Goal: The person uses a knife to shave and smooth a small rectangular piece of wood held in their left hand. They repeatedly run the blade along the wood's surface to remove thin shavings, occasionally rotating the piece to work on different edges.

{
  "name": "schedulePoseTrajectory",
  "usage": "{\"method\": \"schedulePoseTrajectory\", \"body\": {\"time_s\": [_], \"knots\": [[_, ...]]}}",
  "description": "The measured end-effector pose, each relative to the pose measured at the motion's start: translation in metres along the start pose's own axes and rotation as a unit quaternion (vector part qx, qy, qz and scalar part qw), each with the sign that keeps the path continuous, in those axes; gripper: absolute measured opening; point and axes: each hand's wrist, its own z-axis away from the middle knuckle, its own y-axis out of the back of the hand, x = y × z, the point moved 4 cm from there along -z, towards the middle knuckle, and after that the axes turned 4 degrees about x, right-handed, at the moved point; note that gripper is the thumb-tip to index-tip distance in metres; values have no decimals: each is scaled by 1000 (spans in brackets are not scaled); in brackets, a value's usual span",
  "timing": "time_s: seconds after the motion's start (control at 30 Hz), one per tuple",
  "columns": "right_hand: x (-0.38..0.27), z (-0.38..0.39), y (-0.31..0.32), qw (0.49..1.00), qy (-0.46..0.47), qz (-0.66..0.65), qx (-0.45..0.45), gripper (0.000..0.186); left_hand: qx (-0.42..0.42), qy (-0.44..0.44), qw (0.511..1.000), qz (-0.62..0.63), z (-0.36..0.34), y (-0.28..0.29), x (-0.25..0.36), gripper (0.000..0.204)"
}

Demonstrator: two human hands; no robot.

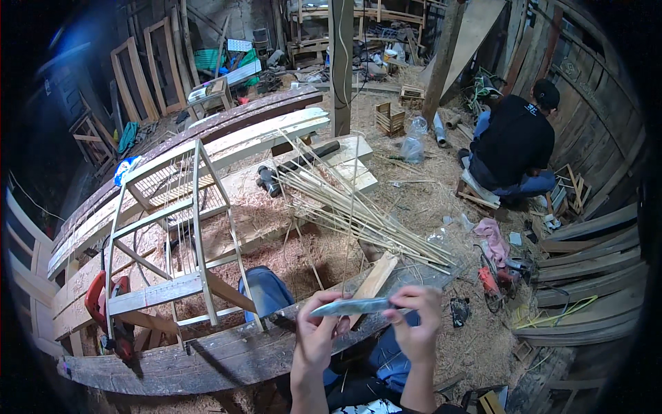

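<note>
Both hands are closed on one thing: the left hand (318,331) pinches the left end of a thin, flat grey-blue strip (358,306), and the right hand (416,319) pinches its right end, fingers bent over the top edge. The strip lies nearly level between the two hands, in the air in front of the person's chest, just above the near edge of a thick old plank (207,359). A very thin stick (350,228) rises straight up from the strip. Behind the hands a short pale wooden block (376,278) leans on the plank. Further away a large bundle of thin pale sticks (352,207) spreads over the sawdust floor (303,259). On the left stands an unfinished wooden frame (179,228) with thin bars in it, and near its lower corner is a red tool (96,297). On the right side of the floor lies a red power tool (491,281), beside a pink cloth (493,238). At the far right another person in a black shirt (514,141) sits low, turned away, well apart from the hands.
</note>
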Motion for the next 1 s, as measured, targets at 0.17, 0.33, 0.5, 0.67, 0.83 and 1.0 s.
{"method": "schedulePoseTrajectory", "body": {"time_s": [0.17,0.33,0.5,0.67,0.83,1.0], "knots": [[-12,5,-16,999,3,-13,-40,23,-25,-1,999,44,5,1,-9,21],[-13,1,-11,999,11,-16,-31,24,-14,-11,999,-31,10,-8,-6,28],[-13,0,-7,999,20,-11,-39,25,-39,-5,996,-77,13,-7,-5,26],[-14,1,-8,998,22,-40,-35,26,-6,-11,990,-141,16,-4,-6,23],[-16,0,-5,998,23,-37,-42,26,3,-47,989,-140,17,-9,-2,23],[-16,0,-1,998,30,-44,-29,26,-9,-93,974,-208,18,-19,11,22]]}}
